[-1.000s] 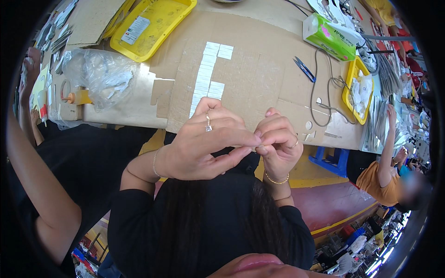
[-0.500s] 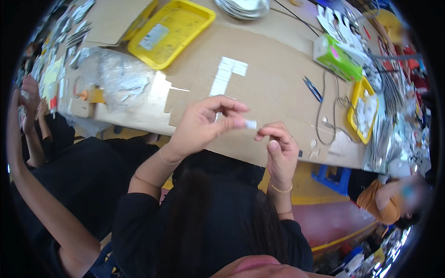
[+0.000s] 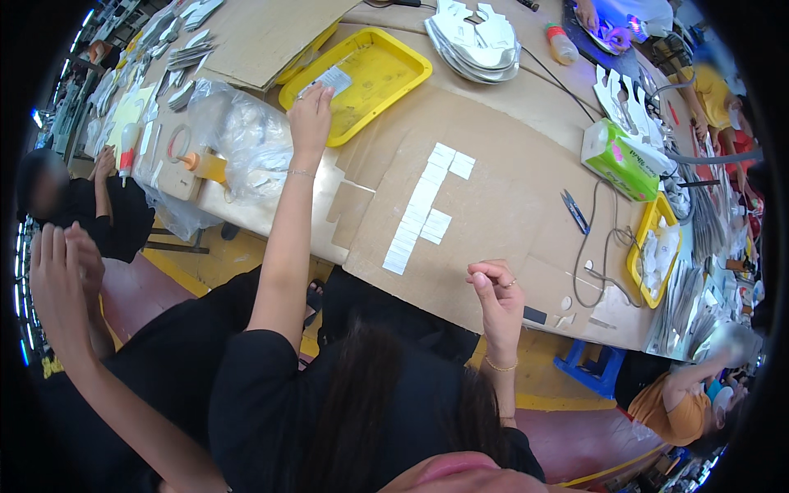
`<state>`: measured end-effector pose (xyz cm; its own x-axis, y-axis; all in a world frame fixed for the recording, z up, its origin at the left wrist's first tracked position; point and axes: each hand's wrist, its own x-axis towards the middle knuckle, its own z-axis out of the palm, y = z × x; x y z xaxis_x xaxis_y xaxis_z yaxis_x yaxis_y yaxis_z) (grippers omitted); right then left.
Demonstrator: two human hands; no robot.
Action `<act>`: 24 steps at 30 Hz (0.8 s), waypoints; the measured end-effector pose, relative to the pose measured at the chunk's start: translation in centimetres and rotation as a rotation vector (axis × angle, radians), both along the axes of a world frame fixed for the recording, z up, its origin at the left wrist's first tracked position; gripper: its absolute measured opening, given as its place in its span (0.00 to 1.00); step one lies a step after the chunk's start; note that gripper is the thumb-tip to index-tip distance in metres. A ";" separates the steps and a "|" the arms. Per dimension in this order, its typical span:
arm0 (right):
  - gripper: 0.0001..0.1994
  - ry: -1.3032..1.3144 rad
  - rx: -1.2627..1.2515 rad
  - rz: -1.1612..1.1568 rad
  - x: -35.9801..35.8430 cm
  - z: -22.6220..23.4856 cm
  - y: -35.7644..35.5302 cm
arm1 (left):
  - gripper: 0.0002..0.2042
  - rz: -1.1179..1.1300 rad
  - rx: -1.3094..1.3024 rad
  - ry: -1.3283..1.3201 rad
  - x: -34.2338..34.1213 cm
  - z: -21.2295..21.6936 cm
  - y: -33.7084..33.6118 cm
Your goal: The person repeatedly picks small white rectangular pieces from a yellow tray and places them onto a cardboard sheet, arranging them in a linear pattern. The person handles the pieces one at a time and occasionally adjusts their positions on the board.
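Note:
My left hand [image 3: 311, 123] reaches over the near edge of a shallow yellow tray [image 3: 380, 103], its fingertips bent together at a white sheet of small pieces [image 3: 334, 80]. What lies between those fingers is hidden. My right hand [image 3: 498, 300] hovers by the near edge of a flat cardboard sheet [image 3: 485, 222], thumb and forefinger pressed together; anything in the pinch is too small to make out. Between the hands, small white rectangular pieces [image 3: 421, 201] lie on the cardboard in a long slanting row, with short groups sticking out to its right.
Blue-handled snips [image 3: 575, 212], a grey cord [image 3: 612, 246], a green tissue pack [image 3: 620, 160] and a yellow tray of white bits [image 3: 657, 251] lie to the right. White cut-out sheets [image 3: 472, 45] are stacked behind. Plastic bags [image 3: 246, 135] and an orange-capped bottle [image 3: 205, 167] lie left. A co-worker's arm [image 3: 107, 394] is close.
My left hand has moved from in front of me, where it held a small white piece, to the yellow tray. My right hand stays near the edge, its fingers closer together. The view has shifted.

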<state>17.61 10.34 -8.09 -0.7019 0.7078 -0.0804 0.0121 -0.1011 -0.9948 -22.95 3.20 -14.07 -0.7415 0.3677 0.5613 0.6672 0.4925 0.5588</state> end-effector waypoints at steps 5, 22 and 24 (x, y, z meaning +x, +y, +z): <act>0.12 -0.319 0.393 0.128 -0.1 -0.6 0.6 | 0.06 -0.134 -0.024 -0.040 4.1 0.9 -0.2; 0.21 -0.712 0.828 0.216 0.7 -3.2 0.2 | 0.09 -0.903 -0.509 -0.268 18.4 0.0 3.7; 0.21 -0.695 0.838 0.200 0.6 -3.3 0.2 | 0.08 -0.899 -0.530 -0.259 18.5 -0.3 4.2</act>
<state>18.22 10.52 -11.36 -0.7973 0.6016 -0.0498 0.5359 0.6674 -0.5171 -4.48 7.40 -14.39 -0.1515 0.9878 0.0348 0.7979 0.1014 0.5942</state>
